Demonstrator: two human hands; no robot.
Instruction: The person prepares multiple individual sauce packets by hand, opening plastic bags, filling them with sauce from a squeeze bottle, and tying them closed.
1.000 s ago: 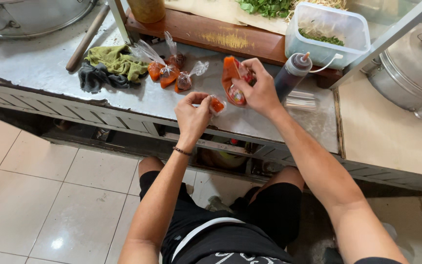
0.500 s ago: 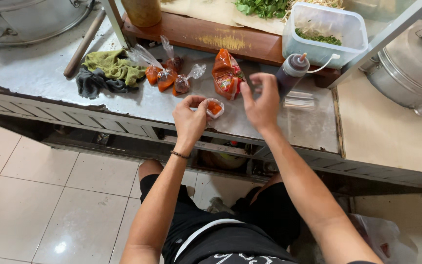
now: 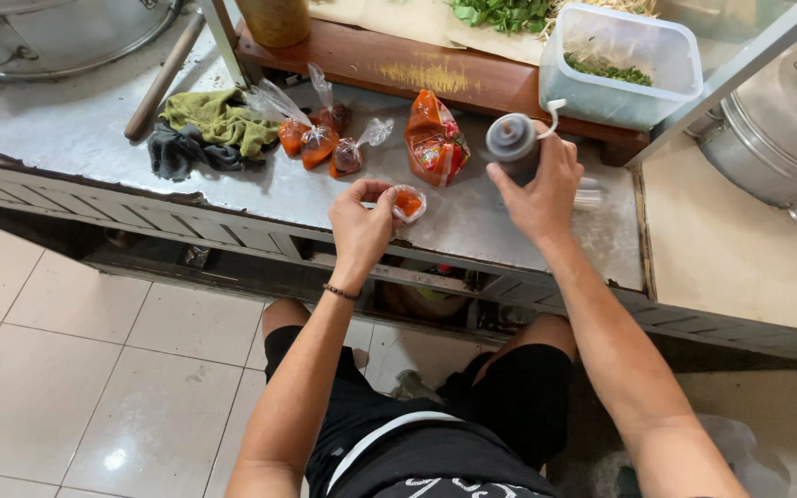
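My left hand (image 3: 360, 224) pinches a small clear plastic bag (image 3: 408, 202) with orange sauce in it, just above the metal counter (image 3: 66, 129) near its front edge. My right hand (image 3: 539, 186) grips a squeeze bottle (image 3: 513, 143) of dark sauce with a white cap strap, lifted off the counter and tilted toward me. A larger orange sauce pouch (image 3: 434, 142) lies on the counter between the two hands. Three small tied sauce bags (image 3: 318, 142) sit to the left of it.
Green and dark rags (image 3: 205, 129) lie at the left. A clear tub of chopped herbs (image 3: 620, 65) sits on a wooden shelf (image 3: 398, 65). Large metal pots stand at top left (image 3: 48, 28) and right (image 3: 786, 138). Tiled floor lies below.
My right hand put down the orange pouch on the counter, moved right and picked up the squeeze bottle. My left hand kept holding the small bag in place.
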